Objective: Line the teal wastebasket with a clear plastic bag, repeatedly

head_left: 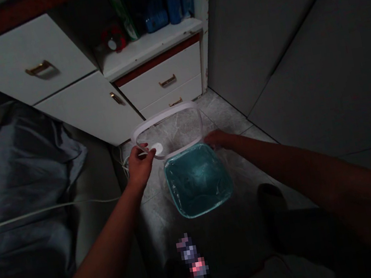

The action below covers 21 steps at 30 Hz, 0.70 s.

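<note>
left hand: thumb and fingers look closed on the ring, near its lower left corner. small gap at most between your fingertips, as far as the dim light shows. right hand: at the ring's lower right corner, beside the far right corner of the bin. its fingertips are lost in shadow; cannot tell whether they are clamped on the ring, on the bag or just resting there.

the ring is pale and open, tipped up beyond the bin, its near edge at or just above the bin's far rim. contact there is hard to judge. the bin is teal and open-topped, in front of you, low over the tiled floor. clear film lines it and spills outside the rim, loosest on the right.

handling, as i judge it: support the ring at both near corners so it doesn't twist. a light pinch should do; the band looks thin. mind the loose film, which could snag under the ring or bunch at a corner. you'd do well to smooth it flat over the rim and have the corners matched before any pressure goes on.

nearby: white drawers beyond the ring, a pale cord off to your left.
</note>
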Each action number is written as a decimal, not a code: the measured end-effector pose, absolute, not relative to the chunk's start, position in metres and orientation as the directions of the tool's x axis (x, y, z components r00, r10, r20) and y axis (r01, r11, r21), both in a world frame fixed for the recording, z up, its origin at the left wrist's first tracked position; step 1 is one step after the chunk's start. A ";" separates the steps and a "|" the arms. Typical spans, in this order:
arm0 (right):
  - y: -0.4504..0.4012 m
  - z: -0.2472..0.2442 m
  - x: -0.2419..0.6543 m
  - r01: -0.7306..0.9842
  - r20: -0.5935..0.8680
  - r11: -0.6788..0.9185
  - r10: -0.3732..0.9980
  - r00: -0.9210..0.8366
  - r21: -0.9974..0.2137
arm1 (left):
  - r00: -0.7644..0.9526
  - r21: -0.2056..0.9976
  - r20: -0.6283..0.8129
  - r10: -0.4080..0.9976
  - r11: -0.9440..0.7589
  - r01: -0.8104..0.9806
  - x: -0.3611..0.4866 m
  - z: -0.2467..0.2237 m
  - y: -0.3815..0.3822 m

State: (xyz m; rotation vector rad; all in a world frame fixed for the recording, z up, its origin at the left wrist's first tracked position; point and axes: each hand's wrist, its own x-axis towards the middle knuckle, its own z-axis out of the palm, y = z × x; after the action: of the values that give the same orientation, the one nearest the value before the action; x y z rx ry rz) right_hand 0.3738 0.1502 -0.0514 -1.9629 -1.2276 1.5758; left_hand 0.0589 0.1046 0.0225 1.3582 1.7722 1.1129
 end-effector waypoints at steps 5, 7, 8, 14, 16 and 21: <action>0.149 -0.045 0.387 0.466 -0.621 -0.605 0.771 0.140 -0.646 | 0.007 0.814 0.070 0.998 -0.061 0.577 0.034 0.040 0.064; 0.146 -0.034 0.396 0.529 -0.513 -0.537 0.833 0.209 -0.657 | 0.136 0.762 0.078 0.988 -0.147 0.630 0.025 0.041 0.042; 0.143 -0.027 0.400 0.571 -0.439 -0.472 0.874 0.206 -0.672 | 0.187 0.737 0.063 0.980 -0.172 0.653 0.022 0.039 0.031; 0.084 0.003 0.419 0.814 -0.204 0.123 0.937 -0.284 -0.567 | 0.323 0.634 -0.211 0.923 -0.122 0.763 0.027 0.011 -0.013; 0.059 0.008 0.422 0.853 -0.281 0.231 0.876 -0.392 -0.469 | 0.344 0.613 -0.279 0.897 -0.109 0.783 0.029 0.001 -0.018; 0.024 0.012 0.401 0.853 -0.233 0.435 0.832 -0.503 -0.287 | 0.329 0.641 -0.289 0.899 -0.073 0.764 0.023 -0.013 -0.022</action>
State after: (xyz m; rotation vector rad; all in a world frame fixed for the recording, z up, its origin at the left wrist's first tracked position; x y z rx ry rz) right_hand 0.4010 0.0240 0.0117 -1.5920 -2.7083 0.5953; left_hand 0.0234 -0.0217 -0.0127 1.8655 1.4684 0.2356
